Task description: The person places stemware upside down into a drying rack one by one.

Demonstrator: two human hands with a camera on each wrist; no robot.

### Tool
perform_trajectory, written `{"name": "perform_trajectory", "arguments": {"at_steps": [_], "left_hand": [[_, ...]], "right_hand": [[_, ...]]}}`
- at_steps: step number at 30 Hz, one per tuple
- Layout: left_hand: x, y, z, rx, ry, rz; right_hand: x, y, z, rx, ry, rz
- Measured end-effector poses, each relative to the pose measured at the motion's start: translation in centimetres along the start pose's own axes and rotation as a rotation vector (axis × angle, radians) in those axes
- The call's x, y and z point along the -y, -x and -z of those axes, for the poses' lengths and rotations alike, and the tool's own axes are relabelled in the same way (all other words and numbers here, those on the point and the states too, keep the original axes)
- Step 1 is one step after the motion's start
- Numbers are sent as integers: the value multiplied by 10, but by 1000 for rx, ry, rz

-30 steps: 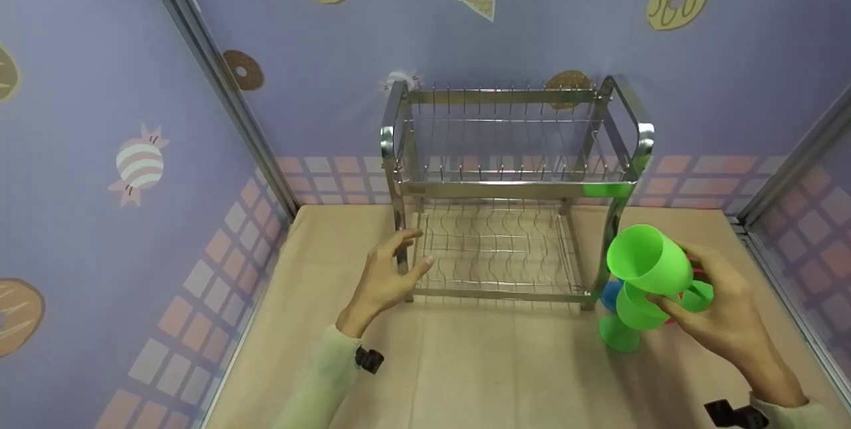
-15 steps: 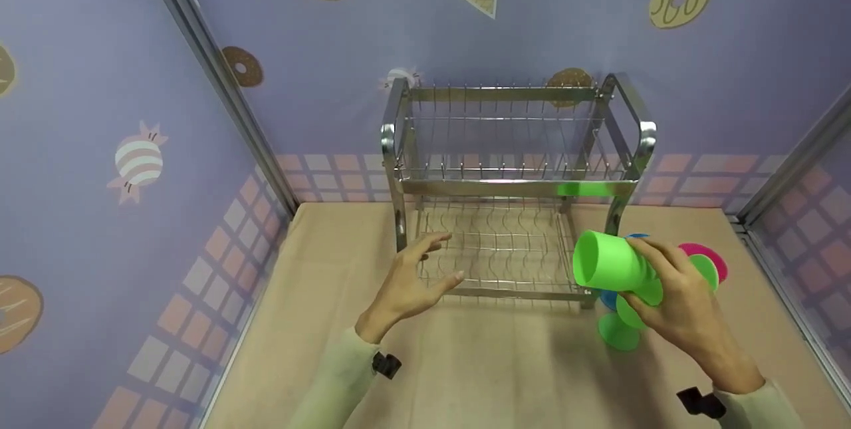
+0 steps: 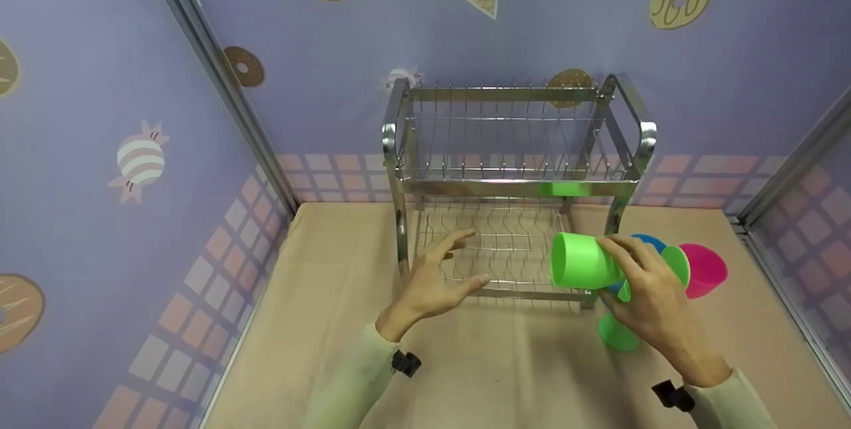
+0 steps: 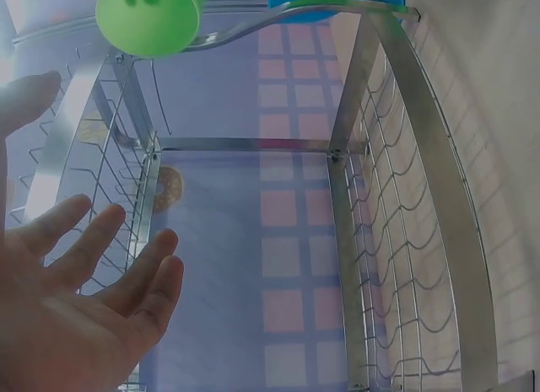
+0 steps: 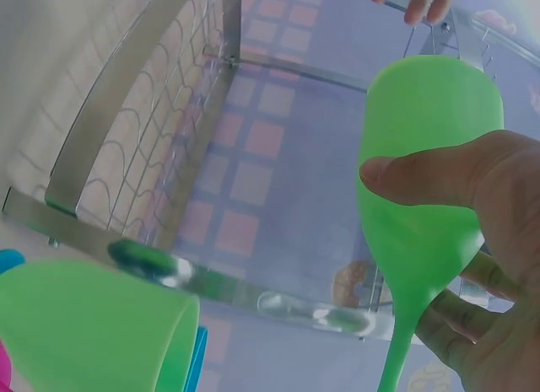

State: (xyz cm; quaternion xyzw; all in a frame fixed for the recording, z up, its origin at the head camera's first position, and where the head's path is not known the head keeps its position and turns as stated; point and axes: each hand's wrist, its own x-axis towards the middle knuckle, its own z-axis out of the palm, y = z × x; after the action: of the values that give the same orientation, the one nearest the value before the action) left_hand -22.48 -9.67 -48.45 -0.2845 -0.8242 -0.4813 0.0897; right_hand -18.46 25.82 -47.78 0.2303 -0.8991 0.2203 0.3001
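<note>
My right hand (image 3: 655, 302) grips a green plastic goblet (image 3: 582, 261) around its lower bowl, thumb on one side and fingers on the other. The goblet is tipped on its side, mouth to the left, in front of the right end of the metal dish rack (image 3: 485, 188). In the right wrist view its bowl (image 5: 432, 114) narrows to a thin stem. My left hand (image 3: 432, 286) holds nothing; its fingers are spread before the rack's lower tier. A second green goblet (image 5: 93, 324) sits below the right hand, its foot (image 3: 618, 332) showing on the table.
Beside the rack's right leg are a pink cup (image 3: 706, 271) and a blue cup (image 3: 648, 241), partly hidden by the right hand. The rack has two wire tiers. Patterned walls (image 3: 532, 30) stand behind and at both sides of the cloth-covered table (image 3: 332, 263).
My right hand has carried the goblet leftward and turned it from mouth-up tilt to lying sideways. The pink and blue cups came into fuller view. My left hand has moved right.
</note>
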Motion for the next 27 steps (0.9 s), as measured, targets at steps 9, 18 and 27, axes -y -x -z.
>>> {"name": "perform_trajectory", "arguments": {"at_steps": [9,18,27], "left_hand": [[-12,-14,-19,46,16,-18],[-15,-25,-38,87,35,-15],[-12,-26,-43,148,83,-15]], "right_hand": [[10,-8,-15,-7,-8,19],[25,-16,-32,-3,4,62],[32,-17,-40,-1,-4,88]]}}
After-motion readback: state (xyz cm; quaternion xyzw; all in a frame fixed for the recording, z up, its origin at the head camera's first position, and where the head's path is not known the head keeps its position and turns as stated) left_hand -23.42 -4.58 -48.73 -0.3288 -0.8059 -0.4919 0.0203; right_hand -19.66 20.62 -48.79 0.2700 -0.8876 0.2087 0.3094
